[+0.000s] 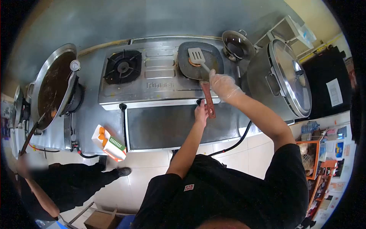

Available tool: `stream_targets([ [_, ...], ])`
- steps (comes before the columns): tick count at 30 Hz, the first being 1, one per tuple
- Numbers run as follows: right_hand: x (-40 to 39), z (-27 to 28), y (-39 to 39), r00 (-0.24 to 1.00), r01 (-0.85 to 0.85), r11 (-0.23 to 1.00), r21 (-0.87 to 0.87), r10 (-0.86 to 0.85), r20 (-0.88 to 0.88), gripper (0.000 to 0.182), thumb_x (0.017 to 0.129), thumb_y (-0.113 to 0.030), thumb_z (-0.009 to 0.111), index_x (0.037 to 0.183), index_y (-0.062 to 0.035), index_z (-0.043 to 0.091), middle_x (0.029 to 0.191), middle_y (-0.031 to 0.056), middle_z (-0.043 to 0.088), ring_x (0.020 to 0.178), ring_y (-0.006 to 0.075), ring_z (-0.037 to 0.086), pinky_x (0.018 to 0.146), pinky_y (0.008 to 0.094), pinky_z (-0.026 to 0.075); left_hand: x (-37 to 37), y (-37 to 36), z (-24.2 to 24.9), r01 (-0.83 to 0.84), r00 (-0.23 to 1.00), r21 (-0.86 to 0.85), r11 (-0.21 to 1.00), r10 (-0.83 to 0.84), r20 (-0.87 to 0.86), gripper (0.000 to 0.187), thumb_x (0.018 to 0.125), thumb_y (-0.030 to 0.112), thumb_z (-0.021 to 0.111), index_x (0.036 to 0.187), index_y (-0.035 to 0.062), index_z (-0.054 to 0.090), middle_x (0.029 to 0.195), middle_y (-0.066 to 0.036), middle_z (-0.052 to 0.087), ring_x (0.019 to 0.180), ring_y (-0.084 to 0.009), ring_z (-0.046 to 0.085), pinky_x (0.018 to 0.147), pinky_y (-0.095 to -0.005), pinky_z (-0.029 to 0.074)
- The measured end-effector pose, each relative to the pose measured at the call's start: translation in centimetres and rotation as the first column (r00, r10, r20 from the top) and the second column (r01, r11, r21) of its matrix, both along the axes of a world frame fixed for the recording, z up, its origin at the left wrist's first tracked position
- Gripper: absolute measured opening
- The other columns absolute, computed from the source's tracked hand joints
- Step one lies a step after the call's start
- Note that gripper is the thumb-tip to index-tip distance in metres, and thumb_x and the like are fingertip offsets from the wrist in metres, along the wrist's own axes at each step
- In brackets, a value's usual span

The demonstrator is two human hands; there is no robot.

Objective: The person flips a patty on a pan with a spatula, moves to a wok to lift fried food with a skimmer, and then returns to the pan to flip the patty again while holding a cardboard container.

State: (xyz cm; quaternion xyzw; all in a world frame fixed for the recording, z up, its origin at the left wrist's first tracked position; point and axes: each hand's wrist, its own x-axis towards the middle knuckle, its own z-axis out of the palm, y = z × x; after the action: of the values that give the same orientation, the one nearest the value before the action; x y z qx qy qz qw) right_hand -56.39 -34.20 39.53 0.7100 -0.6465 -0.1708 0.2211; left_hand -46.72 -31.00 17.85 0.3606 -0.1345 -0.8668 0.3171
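My right hand, in a clear plastic glove, is closed round the handle of a slotted spatula. The spatula's pale head lies over a small browned round piece of food, mostly hidden beneath it. Both are in a dark square frying pan on the right burner. At the stove's front edge, my left hand has its fingers on the right stove knob. Just beside those fingers, the pan's reddish-brown handle points toward me.
The left burner holds no pan. A lidded steel pot and a small pot stand to the right. On the left are a wide pan of dark liquid, a paper box with orange pieces, and another person holding a long tool.
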Motion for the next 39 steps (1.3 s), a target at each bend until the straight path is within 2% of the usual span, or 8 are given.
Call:
stream_targets([
  [9, 0.8, 2.1, -0.7, 0.998, 0.053, 0.987, 0.152, -0.058, 0.025, 0.036, 0.087, -0.013, 0.052, 0.116, 0.0095, 0.052, 0.077, 0.0131, 0.068, 0.068, 0.0229, 0.069, 0.050, 0.0356, 0.053, -2.1, -0.4, -1.8, -0.096, 0.917, 0.431, 0.897, 0.248, -0.314, 0.037, 0.102, 0.036, 0.040, 0.112, 0.0034, 0.055, 0.095, -0.010, 0.062, 0.085, -0.0227, 0.062, 0.080, -0.0346, 0.052],
  [21, 0.1, 4.9, -4.0, 0.987, 0.063, 0.981, 0.183, -0.088, 0.136, 0.038, 0.090, -0.013, 0.049, 0.124, 0.0049, 0.051, 0.085, 0.0141, 0.066, 0.078, 0.0267, 0.068, 0.061, 0.0381, 0.056, -1.7, -0.1, -1.7, -0.086, 0.977, 0.286, 0.954, 0.137, -0.164, 0.024, 0.100, 0.031, 0.048, 0.098, 0.0088, 0.055, 0.087, -0.002, 0.060, 0.076, -0.0175, 0.059, 0.064, -0.0352, 0.045],
  [24, 0.0, 5.0, -3.4, 0.992, 0.039, 0.989, 0.145, -0.056, 0.115, 0.036, 0.090, -0.014, 0.049, 0.122, 0.0037, 0.052, 0.085, 0.0143, 0.067, 0.078, 0.0275, 0.069, 0.062, 0.0388, 0.056, -1.6, -0.1, -2.6, -0.056, 0.995, 0.151, 0.987, 0.068, -0.077, 0.027, 0.097, 0.033, 0.051, 0.098, 0.0066, 0.055, 0.086, -0.009, 0.065, 0.077, -0.0254, 0.064, 0.063, -0.0411, 0.048],
  [27, -0.1, 5.7, -3.3, 0.978, 0.098, 0.982, 0.162, -0.126, 0.168, 0.035, 0.089, -0.014, 0.050, 0.119, 0.0029, 0.054, 0.084, 0.0139, 0.068, 0.078, 0.0280, 0.069, 0.063, 0.0400, 0.056, 0.5, 0.7, 0.5, 0.299, 0.651, -0.631, 0.716, 0.330, 0.683, 0.023, 0.094, 0.030, 0.054, 0.097, 0.0074, 0.053, 0.082, -0.016, 0.067, 0.079, -0.0356, 0.066, 0.064, -0.0486, 0.049],
  [30, -0.1, 6.9, -3.1, 0.977, 0.104, 0.980, 0.170, -0.133, 0.167, 0.033, 0.090, -0.014, 0.049, 0.118, 0.0031, 0.054, 0.083, 0.0134, 0.068, 0.077, 0.0280, 0.070, 0.064, 0.0404, 0.056, 3.0, -0.3, 1.4, 0.671, 0.439, -0.542, 0.506, 0.318, 0.841, 0.019, 0.090, 0.026, 0.056, 0.094, 0.0089, 0.051, 0.078, -0.018, 0.067, 0.077, -0.0409, 0.065, 0.066, -0.0538, 0.049],
  [34, -0.2, 5.6, -2.6, 0.994, -0.010, 0.994, 0.110, -0.002, 0.108, 0.030, 0.091, -0.013, 0.048, 0.115, 0.0042, 0.054, 0.082, 0.0141, 0.068, 0.074, 0.0275, 0.069, 0.062, 0.0398, 0.056, 4.1, -0.9, 1.6, 0.721, 0.466, -0.564, 0.403, 0.322, 0.824, 0.020, 0.090, 0.029, 0.057, 0.095, 0.0101, 0.051, 0.078, -0.016, 0.068, 0.064, -0.0366, 0.066, 0.060, -0.0504, 0.052],
  [37, -0.2, 3.9, -2.5, 0.995, -0.053, 0.992, 0.115, 0.042, 0.094, 0.031, 0.091, -0.013, 0.048, 0.115, 0.0057, 0.053, 0.083, 0.0151, 0.067, 0.072, 0.0269, 0.069, 0.060, 0.0391, 0.056, 2.8, 0.0, 1.1, 0.302, 0.918, -0.317, 0.899, -0.185, 0.350, 0.028, 0.094, 0.037, 0.054, 0.099, 0.0093, 0.053, 0.083, -0.011, 0.069, 0.066, -0.0254, 0.067, 0.062, -0.0427, 0.054],
  [39, 0.9, 4.0, -2.5, 0.991, 0.013, 0.988, 0.154, -0.033, 0.128, 0.032, 0.091, -0.013, 0.049, 0.116, 0.0067, 0.053, 0.083, 0.0153, 0.067, 0.071, 0.0268, 0.069, 0.059, 0.0385, 0.056, 2.9, -0.6, 0.9, 0.196, 0.970, 0.089, 0.976, -0.180, -0.166, 0.031, 0.097, 0.039, 0.053, 0.101, 0.0083, 0.057, 0.087, -0.004, 0.067, 0.077, -0.0158, 0.065, 0.070, -0.0335, 0.054],
])
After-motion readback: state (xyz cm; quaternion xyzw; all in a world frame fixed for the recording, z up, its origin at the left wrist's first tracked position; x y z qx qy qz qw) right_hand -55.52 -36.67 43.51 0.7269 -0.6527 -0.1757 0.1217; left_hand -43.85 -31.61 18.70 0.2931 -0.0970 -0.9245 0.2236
